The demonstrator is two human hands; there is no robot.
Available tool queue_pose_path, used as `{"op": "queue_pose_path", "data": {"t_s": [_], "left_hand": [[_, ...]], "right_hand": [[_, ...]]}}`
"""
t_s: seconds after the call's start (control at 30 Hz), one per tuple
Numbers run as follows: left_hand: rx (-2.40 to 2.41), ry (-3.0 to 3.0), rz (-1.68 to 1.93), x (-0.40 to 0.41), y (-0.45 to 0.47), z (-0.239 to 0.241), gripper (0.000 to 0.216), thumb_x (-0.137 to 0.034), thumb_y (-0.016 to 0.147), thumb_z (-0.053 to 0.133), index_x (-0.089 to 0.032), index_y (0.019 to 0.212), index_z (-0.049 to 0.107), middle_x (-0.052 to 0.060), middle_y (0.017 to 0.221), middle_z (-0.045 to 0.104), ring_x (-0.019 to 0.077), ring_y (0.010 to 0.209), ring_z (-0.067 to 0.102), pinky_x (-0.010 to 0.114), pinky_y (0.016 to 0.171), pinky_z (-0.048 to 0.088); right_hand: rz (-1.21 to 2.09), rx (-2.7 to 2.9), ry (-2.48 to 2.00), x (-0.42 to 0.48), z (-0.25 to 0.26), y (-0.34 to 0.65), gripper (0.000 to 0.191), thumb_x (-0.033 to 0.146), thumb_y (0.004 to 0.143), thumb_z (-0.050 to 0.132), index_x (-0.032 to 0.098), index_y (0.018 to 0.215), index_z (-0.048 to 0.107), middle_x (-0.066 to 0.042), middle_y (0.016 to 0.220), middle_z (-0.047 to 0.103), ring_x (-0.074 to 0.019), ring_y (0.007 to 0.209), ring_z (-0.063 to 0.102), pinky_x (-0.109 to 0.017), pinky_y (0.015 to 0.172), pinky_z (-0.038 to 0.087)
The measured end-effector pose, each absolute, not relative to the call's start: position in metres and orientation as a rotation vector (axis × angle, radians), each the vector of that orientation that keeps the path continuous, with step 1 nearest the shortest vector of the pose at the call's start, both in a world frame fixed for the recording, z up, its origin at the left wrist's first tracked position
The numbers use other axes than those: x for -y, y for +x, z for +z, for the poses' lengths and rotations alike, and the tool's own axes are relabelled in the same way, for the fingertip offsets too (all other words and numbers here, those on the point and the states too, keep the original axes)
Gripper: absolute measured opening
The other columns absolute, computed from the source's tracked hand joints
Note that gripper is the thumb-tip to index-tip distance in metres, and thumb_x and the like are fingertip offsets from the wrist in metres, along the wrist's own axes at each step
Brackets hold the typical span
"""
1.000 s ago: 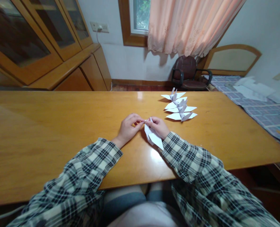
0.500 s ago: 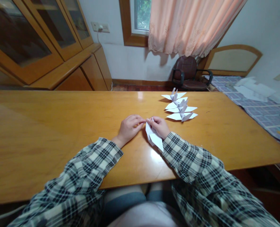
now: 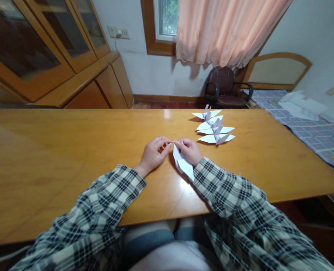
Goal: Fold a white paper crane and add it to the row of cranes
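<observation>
The folded paper piece [image 3: 184, 168] is matt, w/ sharp creases; the origami cranes [image 3: 216, 130] are likewise matt paper. The tabletop [image 3: 70, 150] is smooth wood, v. glossy. Plaid sleeves [image 3: 99, 203]: matt cloth, wrinkled. Cabinet [image 3: 67, 87]: semi-gloss wood w/ shiny glass panes [image 3: 21, 41]. Curtain [image 3: 220, 30]: thin cloth, approx. matt. Armchair [image 3: 221, 83]: smooth, leather-like, slight sheen.

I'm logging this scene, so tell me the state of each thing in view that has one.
Right hand: closed on the folded paper.
Left hand: curled toward the paper's tip, contact unclear.
Folded paper: creased, pointed, held.
Paper cranes: folded, wings spread, standing on the table.
Curtain: drawn partly across the window.
Glass cabinet doors: shut.
Plug: in the wall socket.
Chair: upright.
</observation>
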State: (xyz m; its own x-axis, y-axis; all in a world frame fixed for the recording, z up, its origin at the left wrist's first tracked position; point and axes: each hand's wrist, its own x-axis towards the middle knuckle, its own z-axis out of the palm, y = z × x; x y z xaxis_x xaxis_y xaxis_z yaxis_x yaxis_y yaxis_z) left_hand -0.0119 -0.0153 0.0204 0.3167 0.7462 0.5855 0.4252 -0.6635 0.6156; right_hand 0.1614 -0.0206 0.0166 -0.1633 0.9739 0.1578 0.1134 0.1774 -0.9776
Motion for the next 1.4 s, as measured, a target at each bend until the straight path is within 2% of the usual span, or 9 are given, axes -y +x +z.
{"op": "queue_pose_path", "data": {"t_s": [0.2,0.37,0.53,0.77,0.97,1.4], "left_hand": [[-1.088,2.073,1.201,0.014,-0.009,0.02,0.02,-0.03,0.086,0.053,-0.019,0.101,0.059,0.004,0.095,0.064,0.0137,0.081,0.06,0.023,0.064,0.049],[-1.012,2.114,1.172,0.013,-0.011,0.018,0.028,-0.024,0.089,0.047,-0.022,0.115,0.057,0.005,0.103,0.061,0.0144,0.09,0.058,0.025,0.074,0.049],[-0.943,2.214,1.175,0.01,-0.013,0.017,0.019,-0.027,0.088,0.05,-0.021,0.1,0.064,0.004,0.095,0.061,0.0166,0.092,0.057,0.029,0.081,0.047],[-0.968,2.232,1.181,0.011,-0.013,0.019,0.016,-0.029,0.088,0.05,-0.02,0.093,0.062,0.004,0.089,0.061,0.0154,0.084,0.057,0.028,0.075,0.047],[-1.036,2.236,1.233,0.012,-0.013,0.021,0.013,-0.027,0.087,0.051,-0.02,0.085,0.062,0.003,0.085,0.061,0.0147,0.078,0.057,0.027,0.07,0.047],[-1.051,2.213,1.273,0.009,-0.014,0.018,0.012,-0.027,0.084,0.057,-0.018,0.078,0.063,0.002,0.077,0.06,0.0129,0.07,0.056,0.025,0.064,0.047]], "right_hand": [[1.17,1.479,-1.079,0.021,0.017,0.161,0.046,0.061,0.076,0.056,0.018,0.061,0.052,0.004,0.054,0.042,-0.0091,0.053,0.037,-0.023,0.053,0.032],[1.203,1.513,-1.085,0.024,0.022,0.159,0.049,0.065,0.074,0.056,0.018,0.061,0.051,0.004,0.055,0.043,-0.0093,0.054,0.038,-0.023,0.053,0.033],[1.238,1.519,-1.067,0.026,0.024,0.158,0.049,0.064,0.074,0.057,0.018,0.059,0.049,0.005,0.053,0.04,-0.0085,0.051,0.035,-0.023,0.052,0.031],[1.229,1.527,-1.065,0.024,0.021,0.159,0.047,0.061,0.076,0.056,0.018,0.06,0.051,0.005,0.053,0.042,-0.0087,0.052,0.038,-0.023,0.053,0.031],[1.305,1.5,-1.052,0.025,0.018,0.157,0.037,0.052,0.069,0.068,0.017,0.074,0.06,0.002,0.065,0.056,-0.0101,0.059,0.048,-0.023,0.057,0.038],[1.227,1.504,-1.097,0.023,0.014,0.159,0.033,0.049,0.069,0.069,0.016,0.073,0.063,0.002,0.063,0.057,-0.0099,0.058,0.048,-0.023,0.057,0.037]]}}
